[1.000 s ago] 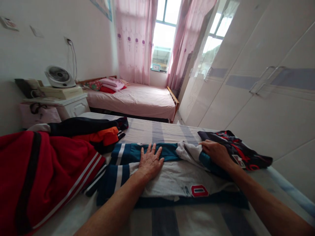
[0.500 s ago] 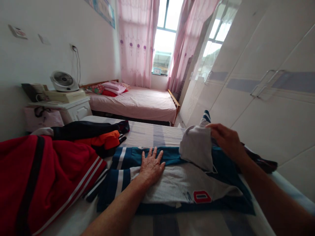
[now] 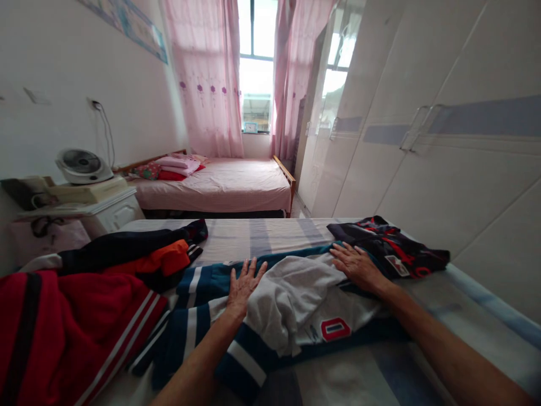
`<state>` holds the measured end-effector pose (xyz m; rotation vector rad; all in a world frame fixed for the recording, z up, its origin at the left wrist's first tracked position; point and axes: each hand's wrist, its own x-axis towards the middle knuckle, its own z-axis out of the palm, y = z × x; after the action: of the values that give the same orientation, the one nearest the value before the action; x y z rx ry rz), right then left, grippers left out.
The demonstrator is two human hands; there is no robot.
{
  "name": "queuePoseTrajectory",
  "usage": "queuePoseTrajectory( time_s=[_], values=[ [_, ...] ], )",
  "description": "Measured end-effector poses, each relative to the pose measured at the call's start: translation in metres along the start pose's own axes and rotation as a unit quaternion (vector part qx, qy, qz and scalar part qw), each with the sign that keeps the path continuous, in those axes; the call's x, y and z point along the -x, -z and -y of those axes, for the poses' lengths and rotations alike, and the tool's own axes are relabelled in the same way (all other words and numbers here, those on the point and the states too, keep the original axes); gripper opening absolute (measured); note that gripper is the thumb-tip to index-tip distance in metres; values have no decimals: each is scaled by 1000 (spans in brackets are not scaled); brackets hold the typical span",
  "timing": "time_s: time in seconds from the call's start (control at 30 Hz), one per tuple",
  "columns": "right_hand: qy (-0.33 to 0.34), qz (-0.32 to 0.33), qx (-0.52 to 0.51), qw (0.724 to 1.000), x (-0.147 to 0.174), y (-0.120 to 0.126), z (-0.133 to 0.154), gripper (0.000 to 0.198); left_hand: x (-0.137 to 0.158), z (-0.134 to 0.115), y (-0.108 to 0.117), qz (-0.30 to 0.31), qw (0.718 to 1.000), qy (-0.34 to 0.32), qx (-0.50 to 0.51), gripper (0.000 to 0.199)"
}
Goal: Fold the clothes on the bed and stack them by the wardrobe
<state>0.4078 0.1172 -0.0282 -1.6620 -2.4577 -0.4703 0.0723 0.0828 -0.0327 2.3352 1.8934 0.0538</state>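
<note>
A grey sweatshirt (image 3: 291, 287) with a red-and-white "0" patch and dark teal, white-striped cuffs lies in front of me on the near bed. Teal cloth (image 3: 211, 276) shows beneath and around it; whether this is part of the same garment I cannot tell. My left hand (image 3: 244, 285) rests on its left part, fingers spread. Flat on the upper right of the clothing lies my right hand (image 3: 355, 264), fingers stretched out. A grey sleeve is folded across the front, its striped cuff (image 3: 243, 361) near my left forearm.
Red clothing (image 3: 84, 321) with white stripes lies at the left, beside orange (image 3: 156, 260) and black garments. A folded dark shirt (image 3: 393, 245) is at the right. Beyond are a pink bed (image 3: 211, 183), a nightstand (image 3: 114, 208) with a fan (image 3: 82, 164), and white wardrobes (image 3: 422, 186).
My right hand has brought the lifted grey sleeve across the front toward me and let go, now lying flat on the clothing. My left hand stays on the garment. The view has turned right.
</note>
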Motion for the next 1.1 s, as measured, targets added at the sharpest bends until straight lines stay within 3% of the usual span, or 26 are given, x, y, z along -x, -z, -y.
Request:
queuePoseTrajectory(
  time_s=[0.17,0.33,0.47,0.57,0.67,0.83,0.9,0.93,1.03,1.1],
  values=[
    [-28,2,-10,1000,0,-34,-7,40,2,0,5,18,1000,0,-12,57],
    [-38,-22,-30,999,0,-38,-7,41,2,-1,9,23,1000,0,3,57],
    [-49,-32,-46,997,0,-37,-6,42,14,-5,26,27,999,-19,29,52],
    [-59,-35,-53,996,-2,-38,-5,43,37,-7,43,2,982,-65,176,47],
    [-69,-37,-62,995,-2,-39,-5,45,69,-7,49,-18,925,-45,376,50],
    [-73,-38,-73,994,-3,-40,-4,46,115,-12,43,-54,901,-9,431,65],
    [-73,-38,-74,994,-3,-40,-4,46,125,-15,49,-42,868,10,495,62],
    [-73,-38,-74,994,-3,-40,-3,45,128,-15,55,-14,835,38,548,56],
    [-72,-42,-72,994,-3,-39,-3,44,132,-11,72,86,702,133,695,43],
    [-71,-44,-71,994,-3,-39,-2,44,137,-7,75,116,644,158,739,39]
  ],
)
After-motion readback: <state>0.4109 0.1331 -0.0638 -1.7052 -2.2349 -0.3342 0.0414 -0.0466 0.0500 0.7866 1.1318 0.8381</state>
